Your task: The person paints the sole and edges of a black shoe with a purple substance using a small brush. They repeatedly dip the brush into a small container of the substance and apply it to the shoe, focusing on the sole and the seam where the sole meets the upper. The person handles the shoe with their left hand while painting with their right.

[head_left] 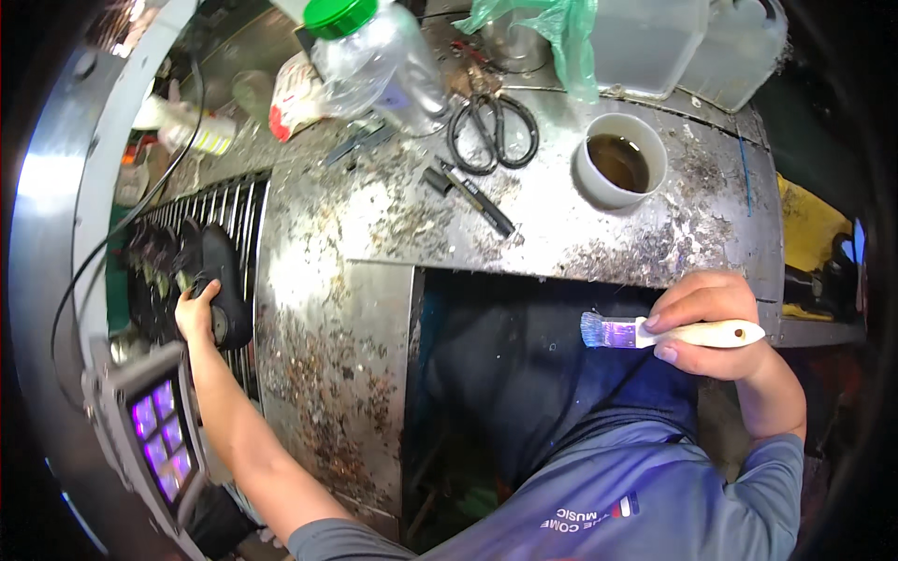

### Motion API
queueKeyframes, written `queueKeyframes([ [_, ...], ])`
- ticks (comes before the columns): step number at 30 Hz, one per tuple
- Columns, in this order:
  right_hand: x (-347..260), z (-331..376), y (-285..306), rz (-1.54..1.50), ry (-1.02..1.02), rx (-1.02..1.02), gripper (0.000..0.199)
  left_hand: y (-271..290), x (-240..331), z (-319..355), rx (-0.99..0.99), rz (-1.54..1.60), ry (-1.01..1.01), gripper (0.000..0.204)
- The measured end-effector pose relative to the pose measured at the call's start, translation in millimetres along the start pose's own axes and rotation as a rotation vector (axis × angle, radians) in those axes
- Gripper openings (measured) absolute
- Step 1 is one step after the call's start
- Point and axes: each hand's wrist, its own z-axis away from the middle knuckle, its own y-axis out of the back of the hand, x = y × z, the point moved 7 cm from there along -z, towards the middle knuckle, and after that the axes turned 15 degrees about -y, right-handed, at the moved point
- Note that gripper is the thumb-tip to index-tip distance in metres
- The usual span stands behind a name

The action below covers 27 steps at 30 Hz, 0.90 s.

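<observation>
Near the right edge, the right hand [713, 323] grips one white-handled brush [669, 333], bristles pointing left over the dark opening; at far left the left hand [196, 309] clasps one black shoe [220, 280] on the slatted rack [224, 210]. A firm hold on the shoe looks wise while brushing. Farther off on the counter [374, 215]: one cup [619, 159] of brown liquid, one pair of scissors [494, 131], one green-capped bottle [374, 56]

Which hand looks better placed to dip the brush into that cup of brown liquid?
Probably the right hand: it holds the white-handled brush, and the cup sits just beyond it. The left hand grips a dark object far left.
</observation>
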Motion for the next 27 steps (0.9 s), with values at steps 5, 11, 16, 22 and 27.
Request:
queueKeyframes([
  [5,11.1,10.9,19.3,-0.001,-0.029,0.076,0.024,-36.7,10.2,-44.7,0.013,-0.282,-0.166,0.08],
  [11,18.3,21.2,33.0,-0.056,0.122,0.149,0.023,-13.8,-107.6,-78.5,0.053,-0.318,-0.013,0.058],
  [16,23.5,93.0,108.4,0.149,-0.13,0.431,0.027,26.2,89.1,74.2,0.388,-0.204,-0.397,0.071],
  [22,116.2,210.1,257.7,0.709,-0.646,0.742,0.03,61.6,102.1,176.1,0.527,-0.164,-0.785,0.049],
  [27,221.7,258.6,300.5,1.272,-0.866,0.308,0.055,65.2,136.7,276.6,0.22,-0.11,-0.5,0.055],
])
